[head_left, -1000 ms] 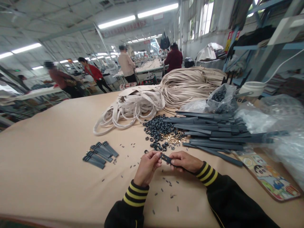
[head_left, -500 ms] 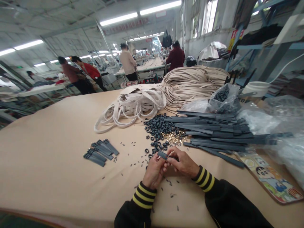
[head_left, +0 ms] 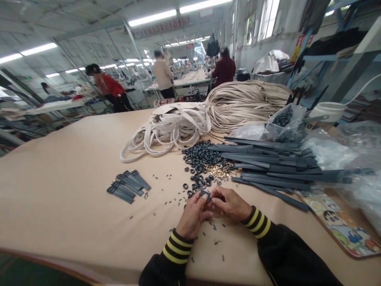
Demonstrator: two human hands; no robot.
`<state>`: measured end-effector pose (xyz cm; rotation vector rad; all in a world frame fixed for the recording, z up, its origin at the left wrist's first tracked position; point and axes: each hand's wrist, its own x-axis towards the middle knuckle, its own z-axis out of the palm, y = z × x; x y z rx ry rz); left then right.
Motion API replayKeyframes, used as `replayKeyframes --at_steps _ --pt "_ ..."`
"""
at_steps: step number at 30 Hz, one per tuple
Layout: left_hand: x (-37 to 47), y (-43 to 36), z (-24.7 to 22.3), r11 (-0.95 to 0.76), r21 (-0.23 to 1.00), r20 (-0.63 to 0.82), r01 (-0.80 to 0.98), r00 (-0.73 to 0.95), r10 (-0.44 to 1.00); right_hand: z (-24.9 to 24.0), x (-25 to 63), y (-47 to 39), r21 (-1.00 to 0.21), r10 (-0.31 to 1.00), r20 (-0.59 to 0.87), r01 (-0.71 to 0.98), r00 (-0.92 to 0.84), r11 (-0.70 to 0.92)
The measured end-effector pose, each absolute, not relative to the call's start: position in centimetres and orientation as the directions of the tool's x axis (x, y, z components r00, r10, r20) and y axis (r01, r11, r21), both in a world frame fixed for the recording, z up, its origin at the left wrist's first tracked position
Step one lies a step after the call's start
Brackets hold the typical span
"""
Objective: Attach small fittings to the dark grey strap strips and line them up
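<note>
The dark strap piece [head_left: 205,194], pinched between the closed fingertips of the left hand [head_left: 195,212] and right hand [head_left: 230,203] just above the table [head_left: 59,178], looks light, thin and bendy, probably best gripped by its flat end, matte grey-black with a small fitting.

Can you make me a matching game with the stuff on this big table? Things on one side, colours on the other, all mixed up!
Things:
1. Little rings
2. Looped straps
3. Small buckles
4. Cuffs

Colours:
A. Cream
B. Black with yellow stripes
C. Dark grey
D. Shiny gold

Pairs: 1-C, 2-A, 3-D, 4-B
</note>
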<state>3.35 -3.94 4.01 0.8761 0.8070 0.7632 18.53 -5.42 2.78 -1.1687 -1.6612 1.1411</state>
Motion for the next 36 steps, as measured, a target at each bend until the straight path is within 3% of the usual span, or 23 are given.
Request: replayKeyframes --at_steps 3,9,15,19,24,29,32,36 --pt "3.5 -4.0 3.7 0.405 0.884 -0.295 -0.232 0.397 0.869 3.1 18.5 -5.4 -0.952 0.957 0.080 0.263 -0.280 0.156" --pt "3.9 -4.1 2.7 0.224 0.961 -0.185 -0.161 0.224 0.957 2.9 18.6 -5.2 -0.968 0.966 0.067 0.220 -0.248 0.124" --pt "3.7 -4.4 2.1 -0.044 0.981 0.027 0.189 0.091 0.995 2.7 18.0 -5.4 -0.981 0.983 0.040 0.182 -0.181 0.074" --pt "4.0 -5.0 2.8 -0.156 0.937 0.125 0.314 0.117 0.985 2.6 17.8 -5.4 -0.971 0.990 0.021 0.232 -0.141 0.053" --pt "3.9 -4.8 3.1 -0.166 0.930 0.108 0.327 0.191 0.976 1.9 18.0 -5.4 -0.958 0.995 0.011 0.283 -0.101 0.039" --pt "3.0 -4.0 2.8 -0.066 0.973 0.009 0.219 0.250 0.968 2.2 18.5 -5.4 -0.986 0.963 -0.069 0.162 -0.262 -0.027" --pt "2.9 -4.0 2.6 -0.063 0.965 0.003 0.254 0.231 0.973 2.6 18.6 -5.4 -0.995 0.933 -0.085 0.082 -0.350 -0.060" --pt "3.1 -4.2 2.6 -0.113 0.942 0.041 0.315 0.228 0.973 2.7 18.5 -5.4 -0.994 0.936 -0.106 0.059 -0.335 -0.091"
